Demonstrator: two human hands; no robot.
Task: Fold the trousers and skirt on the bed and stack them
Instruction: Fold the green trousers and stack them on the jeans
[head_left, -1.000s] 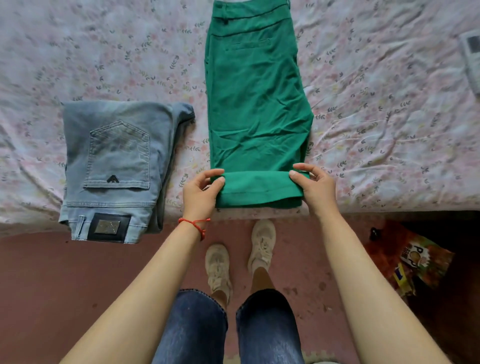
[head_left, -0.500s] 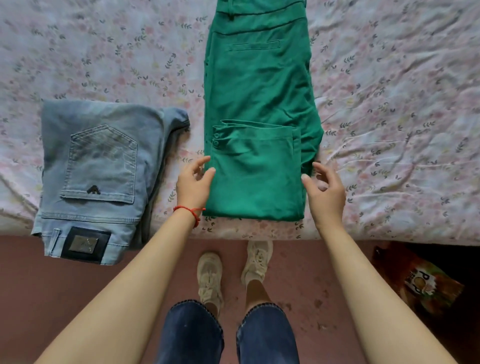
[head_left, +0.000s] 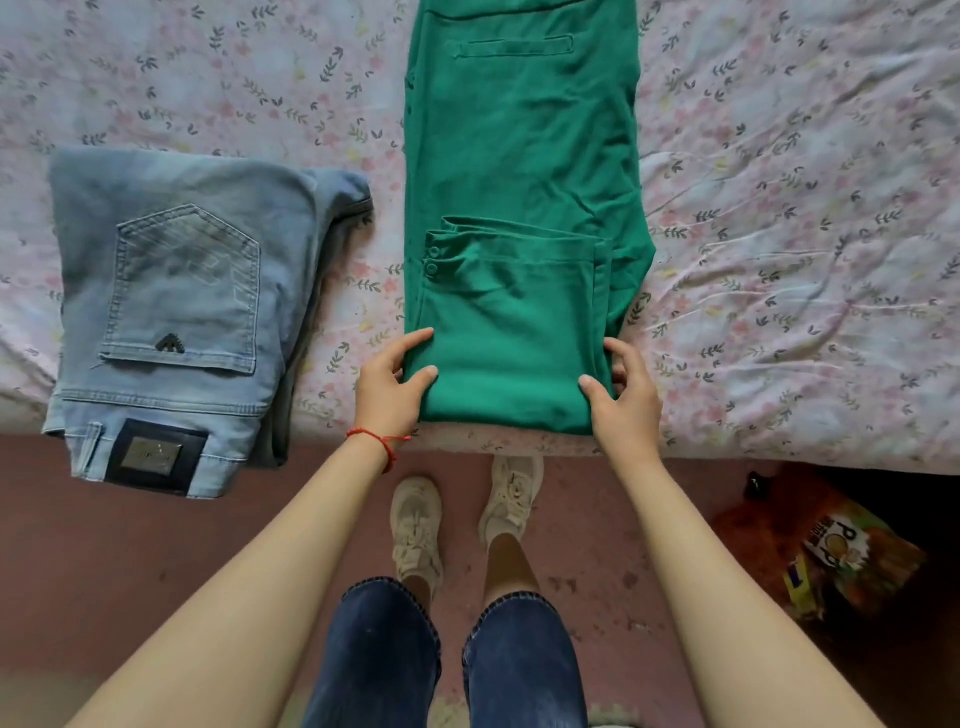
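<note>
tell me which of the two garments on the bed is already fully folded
The light blue jeans, a compact bundle lying untouched. The green trousers are only part folded; left hand and right hand grip their folded end.

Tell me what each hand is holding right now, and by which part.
Both hold the green trousers at the folded end nearest the bed's edge: the left hand pinches its left corner, the right hand its right corner.
</note>
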